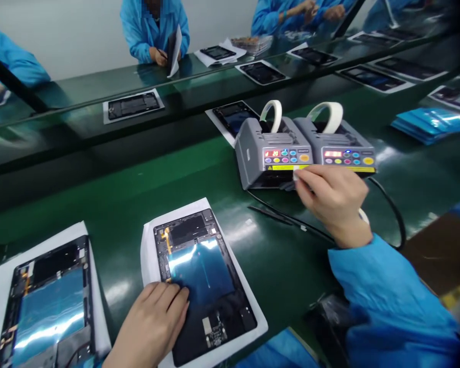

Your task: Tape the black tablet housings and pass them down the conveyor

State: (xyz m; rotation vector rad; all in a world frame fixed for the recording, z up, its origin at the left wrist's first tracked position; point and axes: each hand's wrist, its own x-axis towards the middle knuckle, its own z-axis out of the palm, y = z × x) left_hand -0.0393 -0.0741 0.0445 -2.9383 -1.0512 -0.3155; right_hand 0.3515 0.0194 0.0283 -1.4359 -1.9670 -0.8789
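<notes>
My right hand (331, 197) pinches a short piece of white tape (296, 173) at the front outlet of the left grey tape dispenser (253, 158). A second tape dispenser (356, 138) stands against its right side, and each carries a white tape roll. My left hand (153, 322) is closed over the left edge of an opened tablet (199, 327), its thumb hidden. That tablet lies on a white sheet (147, 255), with shiny blue film (203, 271) over its middle and a small circuit board near its lower end.
Another opened tablet (49, 306) lies at the left. Black tweezers (270, 214) and a black cable (396, 220) are near the dispensers. Blue film packs (429, 125) are stacked at the right. Several tablets lie along the raised shelf, and co-workers in blue coats (155, 30) sit beyond.
</notes>
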